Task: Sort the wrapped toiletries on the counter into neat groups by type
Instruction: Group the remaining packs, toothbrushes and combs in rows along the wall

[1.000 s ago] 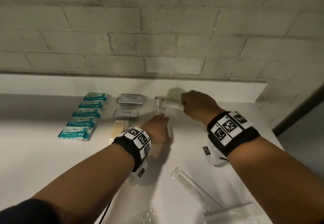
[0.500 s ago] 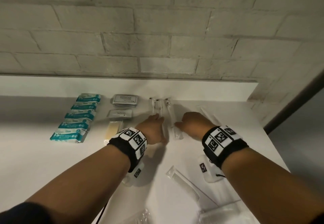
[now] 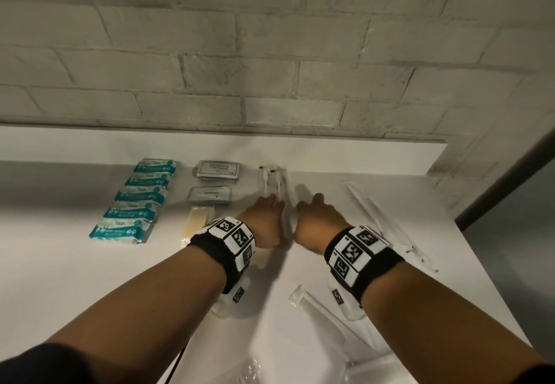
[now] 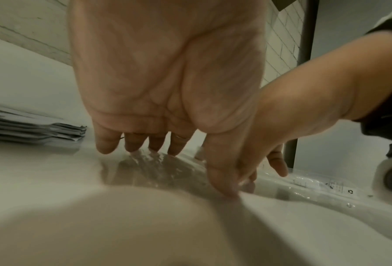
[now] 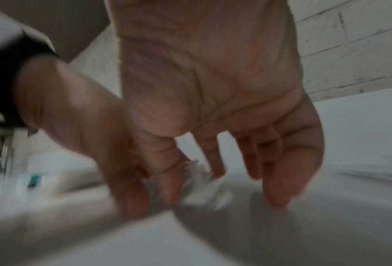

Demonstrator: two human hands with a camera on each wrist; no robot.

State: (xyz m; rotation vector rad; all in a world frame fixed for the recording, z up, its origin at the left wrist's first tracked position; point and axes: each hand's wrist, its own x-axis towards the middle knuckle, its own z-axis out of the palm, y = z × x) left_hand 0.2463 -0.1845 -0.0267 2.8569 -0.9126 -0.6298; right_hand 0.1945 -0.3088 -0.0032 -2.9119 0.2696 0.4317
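Two wrapped toothbrushes (image 3: 274,184) lie side by side on the white counter (image 3: 60,263), pointing at the wall. My left hand (image 3: 265,218) lies flat against their left side and my right hand (image 3: 315,218) flat against their right side. Both hands have straight fingers. In the left wrist view the fingertips (image 4: 131,145) touch the clear wrap (image 4: 163,167), and the thumb meets the right hand's fingers. The right wrist view is blurred; a crinkled wrap (image 5: 206,190) sits by the right hand (image 5: 213,90). Teal packets (image 3: 135,200), grey sachets (image 3: 217,170) and a yellow packet (image 3: 198,221) lie in columns on the left.
A long clear-wrapped item (image 3: 369,206) lies to the right, near the counter's right edge. A wrapped comb (image 3: 318,311) lies under my right forearm. Clear plastic wraps (image 3: 249,371) sit at the near edge. A brick wall (image 3: 270,53) stands behind the back ledge.
My right hand drew back from the far end of the toothbrushes and now lies flat beside them. The left hand stayed at their left side.
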